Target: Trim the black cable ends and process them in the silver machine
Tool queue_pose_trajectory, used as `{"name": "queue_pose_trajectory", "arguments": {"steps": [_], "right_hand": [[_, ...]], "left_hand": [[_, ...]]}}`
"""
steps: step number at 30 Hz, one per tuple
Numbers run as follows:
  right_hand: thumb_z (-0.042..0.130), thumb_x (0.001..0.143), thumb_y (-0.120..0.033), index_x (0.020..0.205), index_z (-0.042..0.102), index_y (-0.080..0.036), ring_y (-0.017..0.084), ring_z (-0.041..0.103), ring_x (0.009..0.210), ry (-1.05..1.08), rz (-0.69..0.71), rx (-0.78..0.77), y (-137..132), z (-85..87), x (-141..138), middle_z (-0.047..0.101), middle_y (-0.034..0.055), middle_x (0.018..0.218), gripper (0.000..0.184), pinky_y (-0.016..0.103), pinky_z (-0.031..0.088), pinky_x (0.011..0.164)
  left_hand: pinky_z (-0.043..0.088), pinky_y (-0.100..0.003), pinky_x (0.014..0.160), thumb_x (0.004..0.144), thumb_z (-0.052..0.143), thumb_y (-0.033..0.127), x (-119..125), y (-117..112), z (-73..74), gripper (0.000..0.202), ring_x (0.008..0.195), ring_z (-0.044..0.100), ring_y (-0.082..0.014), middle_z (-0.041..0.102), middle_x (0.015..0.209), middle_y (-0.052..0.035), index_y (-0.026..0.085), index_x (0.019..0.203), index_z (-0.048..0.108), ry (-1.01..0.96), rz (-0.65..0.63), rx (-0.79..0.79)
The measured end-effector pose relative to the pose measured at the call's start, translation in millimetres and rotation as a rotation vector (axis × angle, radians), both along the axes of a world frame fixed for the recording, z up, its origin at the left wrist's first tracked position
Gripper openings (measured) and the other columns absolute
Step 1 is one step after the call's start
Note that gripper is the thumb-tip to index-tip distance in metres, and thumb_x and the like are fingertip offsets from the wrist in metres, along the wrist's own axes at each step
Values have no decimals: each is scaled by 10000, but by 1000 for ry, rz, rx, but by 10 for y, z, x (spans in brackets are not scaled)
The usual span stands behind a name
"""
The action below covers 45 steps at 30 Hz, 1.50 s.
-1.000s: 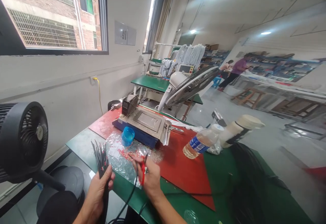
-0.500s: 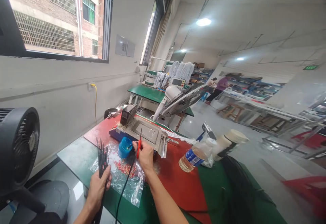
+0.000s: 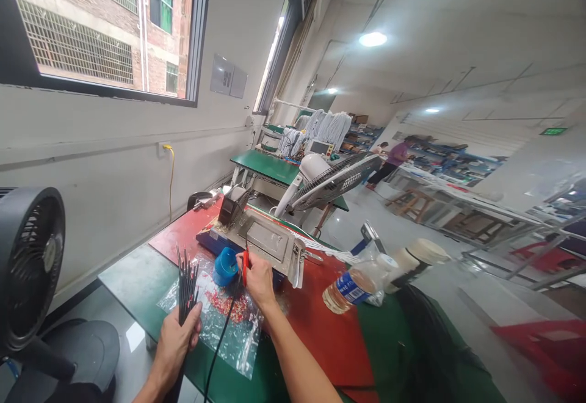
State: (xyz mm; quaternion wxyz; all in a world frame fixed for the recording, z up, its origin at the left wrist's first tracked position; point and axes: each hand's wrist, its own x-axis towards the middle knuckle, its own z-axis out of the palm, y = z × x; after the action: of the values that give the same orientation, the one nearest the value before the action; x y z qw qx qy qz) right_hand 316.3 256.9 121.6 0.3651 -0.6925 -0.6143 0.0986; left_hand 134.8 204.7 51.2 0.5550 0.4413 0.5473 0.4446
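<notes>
1. The left hand has its fingers wrapped round a bundle of thin black cables; their ends fan upward in front of the worktop, with spots of red among them just above the grip.
2. The right hand is closed on a red-handled tool, its slim dark tip pointing up.
3. A single black cable runs from the right fingers down to the lower edge of the view. Its upper end is beside the blue cup; whether it goes inside, I cannot tell.
4. The cup stands at the far edge of a clear plastic sheet, just left of the right hand.
5. Red and pale scraps lie scattered on the sheet, between the two hands.
6. Behind the right hand sits a machine with a flat metal top and a blue base, on a red mat.
7. Right of it, a bottle with a blue label leans near a pale flask.
8. A dark heap lies at the worktop's right.
</notes>
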Motion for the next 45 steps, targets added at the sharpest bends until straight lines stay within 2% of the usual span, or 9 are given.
{"name": "queue_pose_trajectory", "arguments": {"steps": [8,13,16,19,24,27,30,37,45], "right_hand": [[453,835,-350,740,666,-175,140,541,530,31,38,-25,4,10,18,629,39,602,292,209,329,513],[475,813,-302,824,691,-183,140,558,563,98,92,-18,-22,52,43,636,24,626,246,207,362,543],[474,817,-324,867,693,-181,136,543,543,182,154,13,-43,167,110,607,7,588,266,207,372,532],[492,811,-366,898,690,-164,126,507,506,201,163,57,-25,354,288,572,-2,556,296,207,366,506],[490,798,-406,919,681,-143,120,478,481,115,72,101,149,673,773,555,3,543,347,207,355,482],[483,788,-385,891,685,-144,129,504,519,27,79,78,285,760,998,576,13,564,330,210,372,513],[497,774,-389,844,696,-157,135,514,537,-23,90,48,381,751,1094,589,13,572,313,214,375,531],[514,749,-316,865,709,-184,135,513,514,-66,91,-8,455,622,1092,591,-8,539,263,215,364,531],[515,752,-294,862,711,-186,133,526,523,-88,90,-41,466,586,1079,611,-4,558,250,214,373,546]], "left_hand": [[288,-230,400,751,530,588,-7,9,-24,442,353,374,-99,432,354,63,199,546,483,45,-19,-9],[290,-232,405,749,536,584,-12,10,-25,439,359,377,-100,433,362,64,198,547,479,34,-27,1],[288,-236,404,738,549,584,-8,9,-6,433,361,372,-103,434,366,63,197,555,486,17,-29,-9],[286,-241,407,725,556,594,-4,15,3,435,366,371,-108,440,382,60,197,560,488,1,-26,-14],[298,-249,435,742,543,590,-24,33,-60,435,383,386,-113,454,392,53,194,566,502,37,-55,-4],[304,-252,446,753,531,588,-40,37,-96,438,388,389,-116,447,377,53,193,566,511,61,-71,-8],[301,-250,441,747,541,586,-43,34,-90,435,391,390,-116,447,383,53,194,560,506,51,-70,-14],[291,-243,418,708,580,593,-25,20,-25,442,381,371,-107,437,387,53,190,541,505,6,-47,-26],[282,-241,412,699,579,606,-29,37,-58,454,371,362,-104,434,375,53,189,538,504,2,-49,-28]]}}
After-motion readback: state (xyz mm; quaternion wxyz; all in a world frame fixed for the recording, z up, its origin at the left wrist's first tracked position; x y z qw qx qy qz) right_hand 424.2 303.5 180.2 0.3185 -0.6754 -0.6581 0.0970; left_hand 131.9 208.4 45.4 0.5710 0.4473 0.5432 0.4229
